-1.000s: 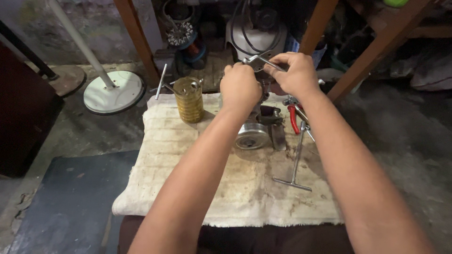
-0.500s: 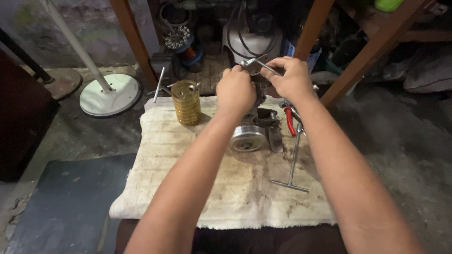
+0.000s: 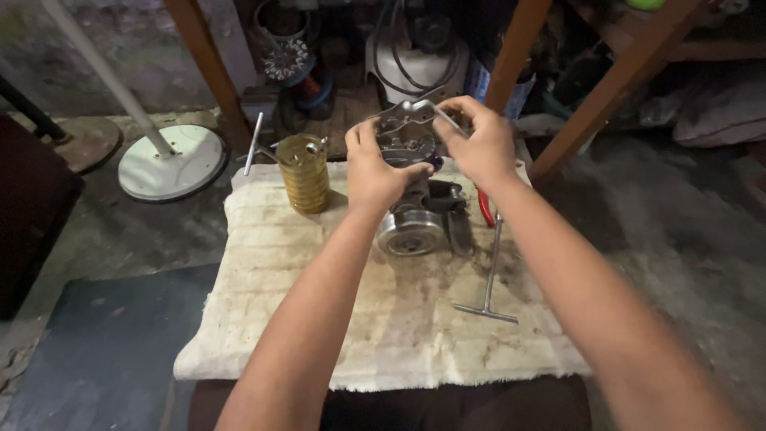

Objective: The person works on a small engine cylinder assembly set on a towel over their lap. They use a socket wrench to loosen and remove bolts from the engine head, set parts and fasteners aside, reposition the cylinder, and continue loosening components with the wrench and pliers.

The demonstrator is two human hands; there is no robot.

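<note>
Barely moved since earlier: both hands, left hand (image 3: 381,168) and right hand (image 3: 477,145), still grip metal plate (image 3: 403,132) edges above desk's far edge; stiff, probably heavyish.

1. Cloth (image 3: 263,263): coarse woven fabric, cream, matt, grease-stained.
2. Metal plate (image 3: 403,136), above cloth: dull grey cast metal.
3. Round housing (image 3: 409,231), on cloth: bright machined metal.
4. Can (image 3: 304,172), cloth's far-left corner: ribbed, glossy gold metal.
5. T-handle wrench (image 3: 488,279): smooth steel.
</note>
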